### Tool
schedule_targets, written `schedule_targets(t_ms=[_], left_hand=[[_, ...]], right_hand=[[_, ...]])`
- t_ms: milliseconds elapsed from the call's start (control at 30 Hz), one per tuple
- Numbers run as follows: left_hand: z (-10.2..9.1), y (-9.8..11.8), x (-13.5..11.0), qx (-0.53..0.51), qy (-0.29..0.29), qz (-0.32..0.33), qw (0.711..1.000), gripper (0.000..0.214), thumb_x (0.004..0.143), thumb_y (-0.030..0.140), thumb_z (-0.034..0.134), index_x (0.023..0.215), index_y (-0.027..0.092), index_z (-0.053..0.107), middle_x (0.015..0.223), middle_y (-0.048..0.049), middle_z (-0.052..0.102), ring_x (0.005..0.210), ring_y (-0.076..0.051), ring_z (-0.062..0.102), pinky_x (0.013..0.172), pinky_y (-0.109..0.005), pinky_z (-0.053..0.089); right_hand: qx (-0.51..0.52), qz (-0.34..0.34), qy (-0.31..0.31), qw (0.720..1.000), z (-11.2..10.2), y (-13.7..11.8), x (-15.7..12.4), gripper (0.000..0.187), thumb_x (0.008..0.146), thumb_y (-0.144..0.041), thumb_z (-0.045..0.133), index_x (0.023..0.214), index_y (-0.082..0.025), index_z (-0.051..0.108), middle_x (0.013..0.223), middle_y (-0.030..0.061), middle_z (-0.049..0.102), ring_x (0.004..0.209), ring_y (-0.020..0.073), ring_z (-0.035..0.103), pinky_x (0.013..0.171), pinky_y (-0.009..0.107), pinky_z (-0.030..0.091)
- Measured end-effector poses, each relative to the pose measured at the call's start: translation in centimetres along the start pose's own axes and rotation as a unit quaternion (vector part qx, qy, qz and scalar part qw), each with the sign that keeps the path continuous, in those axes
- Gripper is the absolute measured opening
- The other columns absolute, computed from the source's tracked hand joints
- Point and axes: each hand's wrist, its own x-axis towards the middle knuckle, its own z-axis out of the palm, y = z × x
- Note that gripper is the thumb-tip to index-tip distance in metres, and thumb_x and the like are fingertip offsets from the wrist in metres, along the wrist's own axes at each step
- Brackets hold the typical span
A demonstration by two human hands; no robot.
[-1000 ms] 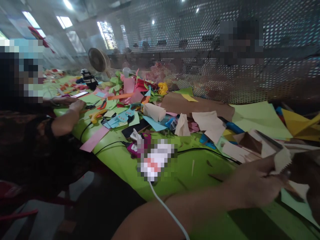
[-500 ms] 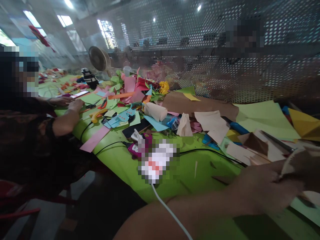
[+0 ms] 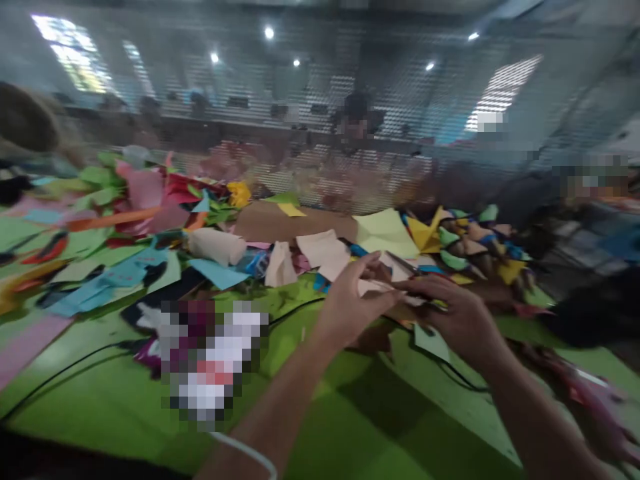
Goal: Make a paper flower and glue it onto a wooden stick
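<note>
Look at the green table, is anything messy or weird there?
Yes. Coloured paper scraps lie heaped and scattered along the far side of the green table. A tan paper roll lies on its side among them, and a black cable snakes across the table. The left hand and right hand meet on a pale paper piece.

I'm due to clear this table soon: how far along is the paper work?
Done, it seems: a heap of folded coloured pieces beyond the hands. In hand: left hand and right hand pinch one pale paper piece together. Left: flat sheets and loose scraps lie unused on the green table.
</note>
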Motion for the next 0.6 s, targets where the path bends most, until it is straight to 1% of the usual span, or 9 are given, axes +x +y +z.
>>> schedule_targets(t_ms=[33,133,200,267,333,400,433,500,600], left_hand=[[-0.3,-0.1,0.2,0.043,-0.033,0.019,0.998,0.056,0.071,0.031,0.08,0.125,0.022,0.065,0.123,-0.0098,0.068,0.111,-0.025,0.062,0.098,-0.037,0.048],[-0.6,-0.5,0.2,0.089,-0.11,-0.002,0.99,0.042,0.078,0.036,0.074,0.118,0.023,0.07,0.105,-0.0078,0.074,0.094,-0.024,0.067,0.085,-0.035,0.052],[-0.5,-0.6,0.0,0.103,-0.137,-0.007,0.985,0.055,0.075,0.042,0.077,0.127,0.023,0.066,0.11,-0.0091,0.074,0.097,-0.026,0.067,0.087,-0.037,0.051],[-0.4,-0.7,-0.2,0.114,-0.149,0.006,0.982,0.072,0.068,0.043,0.082,0.135,0.025,0.061,0.124,-0.0101,0.069,0.109,-0.029,0.063,0.094,-0.038,0.049],[-0.2,-1.0,-0.2,0.101,-0.134,0.006,0.986,0.062,0.072,0.041,0.079,0.131,0.025,0.064,0.125,-0.0087,0.069,0.111,-0.029,0.063,0.094,-0.036,0.048],[0.0,-1.5,0.0,0.069,-0.085,-0.025,0.994,0.036,0.082,0.039,0.068,0.113,0.021,0.074,0.107,-0.0076,0.075,0.098,-0.026,0.066,0.086,-0.033,0.05],[0.1,-1.7,0.2,0.047,-0.051,-0.046,0.997,0.03,0.084,0.039,0.064,0.103,0.019,0.077,0.098,-0.0071,0.077,0.092,-0.025,0.067,0.082,-0.032,0.05],[0.1,-2.1,0.5,-0.007,0.004,-0.077,0.997,0.029,0.083,0.042,0.064,0.091,0.017,0.077,0.086,-0.006,0.076,0.082,-0.022,0.066,0.074,-0.029,0.05],[0.1,-2.3,0.7,-0.099,0.048,-0.113,0.988,0.035,0.074,0.046,0.074,0.091,0.017,0.076,0.083,-0.0044,0.075,0.078,-0.02,0.065,0.072,-0.028,0.05]], right_hand=[[0.023,0.009,-0.004,1.0,0.3,-0.3,0.1,0.037,0.071,-0.012,0.057,0.1,-0.024,0.077,0.099,0.0055,0.074,0.091,0.0235,0.069,0.075,0.031,0.051],[0.106,0.056,0.009,0.993,1.1,-1.0,0.4,0.036,0.068,-0.012,0.058,0.098,-0.022,0.075,0.096,0.0044,0.076,0.088,0.022,0.069,0.076,0.03,0.052],[0.147,0.086,0.032,0.985,1.3,-1.2,0.4,0.031,0.067,-0.014,0.061,0.096,-0.02,0.072,0.092,0.0043,0.076,0.084,0.0211,0.069,0.074,0.03,0.052],[0.173,0.104,0.044,0.978,1.2,-1.2,0.4,0.029,0.067,-0.016,0.064,0.094,-0.02,0.071,0.088,0.004,0.074,0.081,0.0201,0.068,0.071,0.029,0.051],[0.198,0.109,0.051,0.973,1.1,-1.1,0.5,0.028,0.067,-0.018,0.067,0.094,-0.019,0.07,0.087,0.0038,0.074,0.081,0.0197,0.067,0.072,0.029,0.051],[0.23,0.119,0.074,0.963,1.2,-1.0,0.5,0.029,0.067,-0.022,0.072,0.096,-0.02,0.07,0.09,0.0042,0.073,0.082,0.0198,0.066,0.072,0.029,0.05],[0.254,0.13,0.087,0.955,1.3,-1.0,0.6,0.033,0.067,-0.025,0.075,0.099,-0.02,0.069,0.092,0.0045,0.073,0.083,0.02,0.066,0.072,0.029,0.051],[0.322,0.16,0.102,0.927,1.5,-0.9,0.7,0.044,0.065,-0.032,0.081,0.105,-0.021,0.067,0.096,0.0055,0.073,0.086,0.021,0.066,0.073,0.03,0.052],[0.397,0.194,0.089,0.893,1.8,-0.7,0.7,0.047,0.062,-0.04,0.086,0.1,-0.02,0.068,0.094,0.0072,0.075,0.087,0.0233,0.068,0.078,0.034,0.053]])
